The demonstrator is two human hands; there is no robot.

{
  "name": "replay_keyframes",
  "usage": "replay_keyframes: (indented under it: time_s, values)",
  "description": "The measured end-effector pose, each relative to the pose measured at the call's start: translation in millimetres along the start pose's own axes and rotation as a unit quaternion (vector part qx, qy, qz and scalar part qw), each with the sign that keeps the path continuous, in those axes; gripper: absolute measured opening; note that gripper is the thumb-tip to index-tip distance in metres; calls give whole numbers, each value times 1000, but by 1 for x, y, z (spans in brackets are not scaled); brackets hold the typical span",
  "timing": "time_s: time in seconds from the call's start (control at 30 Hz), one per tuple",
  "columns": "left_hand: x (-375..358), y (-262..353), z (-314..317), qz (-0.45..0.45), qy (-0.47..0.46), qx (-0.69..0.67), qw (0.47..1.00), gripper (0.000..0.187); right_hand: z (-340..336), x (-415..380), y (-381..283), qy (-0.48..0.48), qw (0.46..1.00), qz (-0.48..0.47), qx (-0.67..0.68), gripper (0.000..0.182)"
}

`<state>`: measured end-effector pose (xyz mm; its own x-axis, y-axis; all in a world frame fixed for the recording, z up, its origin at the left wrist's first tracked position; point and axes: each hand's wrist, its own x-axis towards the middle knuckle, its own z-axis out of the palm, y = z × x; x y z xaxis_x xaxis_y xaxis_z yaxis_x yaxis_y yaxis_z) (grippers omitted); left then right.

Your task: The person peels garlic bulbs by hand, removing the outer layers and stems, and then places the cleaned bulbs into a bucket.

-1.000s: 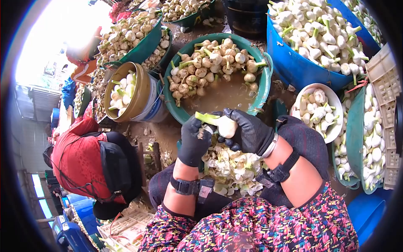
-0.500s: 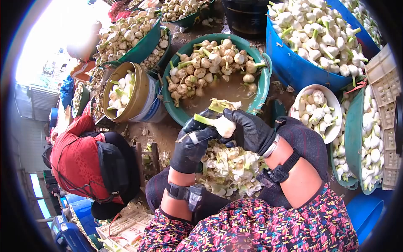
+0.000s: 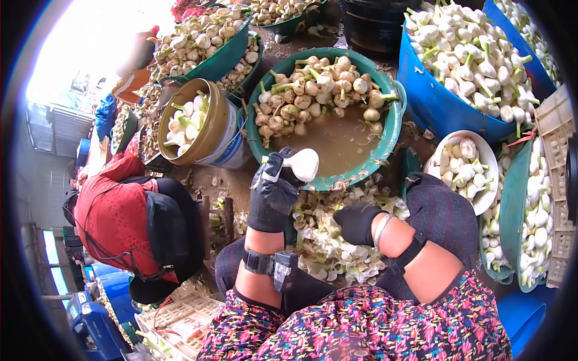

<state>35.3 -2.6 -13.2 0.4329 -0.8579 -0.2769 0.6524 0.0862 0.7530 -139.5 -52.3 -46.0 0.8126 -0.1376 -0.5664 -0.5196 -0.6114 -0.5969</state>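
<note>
A peeled white garlic bulb [image 3: 304,165] is gripped by its stem in my left hand [image 3: 274,191], at the near left edge of the green basin [image 3: 391,135]. Both my hands wear dark gloves. My right hand [image 3: 357,224] is lower and to the right, over a pile of garlic peels [image 3: 325,240]; its fingers are curled and blurred, and whether they hold anything is hidden. Unpeeled bulbs [image 3: 301,96] lie in the basin's far part beside brown water.
To the left stands a tan bucket [image 3: 215,123] with garlic, near a person in red [image 3: 117,219]. At right are a white bowl [image 3: 492,186], a blue tub [image 3: 433,105] and a green tub [image 3: 512,198], all holding white garlic. A crate [image 3: 557,129] lies beyond.
My hands have separated. The left keeps the garlic bulb and the right has moved down over the peels. The peel strip that was near the fingers no longer shows there. The view has shifted slightly.
</note>
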Motion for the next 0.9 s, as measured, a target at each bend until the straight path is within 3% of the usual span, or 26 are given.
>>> replay_keyframes:
  time_s: [0.07,0.1,0.13,0.2,0.27,0.33,0.4,0.43,0.47,0.53,0.57,0.6,0.67,0.7,0.73,0.8,0.87,0.9]
  values:
    - [7,-12,-13,-47,9,-27,999,37,6,0,8,-1,1000,0,6,37]
    - [12,-23,-33,13,-77,65,995,35,7,-2,8,20,999,5,34,38]
    - [16,-16,-33,18,-79,66,995,35,5,-3,8,40,997,8,61,40]
    - [26,14,-40,6,0,102,995,36,-1,-6,9,60,995,-9,80,42]
    - [42,65,-39,104,2,-7,995,30,-2,-8,10,139,985,-31,93,30]
    - [60,98,-65,109,-2,-119,987,27,-15,-18,3,144,984,-22,102,33]
    - [83,93,-73,72,-32,-63,995,27,-19,-20,2,179,972,-50,147,36]
    - [96,79,-81,139,-102,178,969,26,-20,-22,1,199,966,-57,155,39]
    - [106,65,-84,196,-164,407,877,26,-21,-23,1,221,959,-72,165,39]
    - [112,42,-60,18,15,348,937,23,-27,-25,0,230,953,-66,186,37]
    - [132,27,-76,-10,29,419,908,25,-34,-25,2,182,971,-53,148,45]
    - [152,10,-94,15,5,485,874,30,-29,-22,7,224,962,-67,139,44]
    - [210,-33,-141,85,-46,575,813,41,-39,-23,6,193,974,-37,109,44]
    - [207,-30,-109,72,-42,667,740,52,-40,-23,6,202,972,-38,118,45]
    - [217,-38,-100,69,-46,663,744,52,-50,-25,3,193,970,-35,144,46]
    - [243,-54,-90,165,9,806,568,57,-53,-21,7,195,967,-35,157,45]
    - [274,-60,-105,73,10,809,583,45,-57,-19,12,196,968,-19,156,45]
    - [281,-55,-108,83,-9,794,603,41,-59,-19,13,199,966,-9,167,46]
